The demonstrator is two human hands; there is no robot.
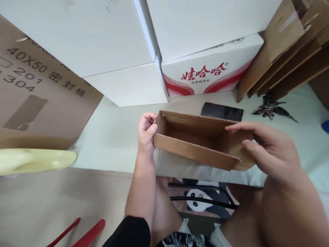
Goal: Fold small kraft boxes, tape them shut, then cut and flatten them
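A small open brown cardboard box (190,145) sits tilted at the near edge of a pale table (113,137). My left hand (145,132) is closed on the box's left end wall, thumb and fingers pinching its corrugated edge. My right hand (267,149) holds the right end, with the fingers stretched over the top rim and the thumb on the outer wall. The inside of the box looks empty.
Large white cartons (97,44) and a carton with red print (208,77) stand behind. A brown printed box (38,89) lies at left, flat cardboard sheets (285,51) lean at right. A dark flat piece (222,111) and a dark tool (271,109) lie on the table.
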